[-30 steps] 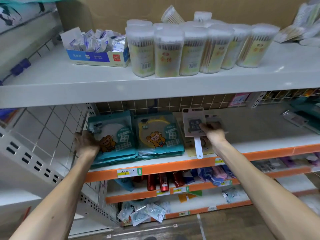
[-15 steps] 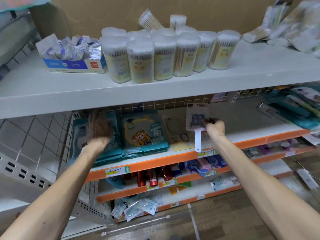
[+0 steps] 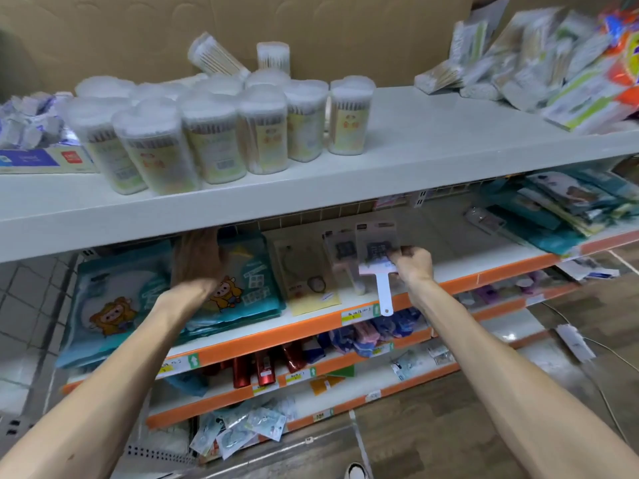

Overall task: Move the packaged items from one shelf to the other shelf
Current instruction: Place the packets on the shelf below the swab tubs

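Right hand (image 3: 413,262) pinches a carded packet (image 3: 377,248) with a white handle hanging below it, held just above the orange-edged middle shelf (image 3: 484,276). Left hand (image 3: 198,259), blurred, reaches with fingers spread flat over the teal bear packets (image 3: 114,305) stacked at the left of that shelf. Tubs of cotton swabs (image 3: 214,133) stand on the white shelf above.
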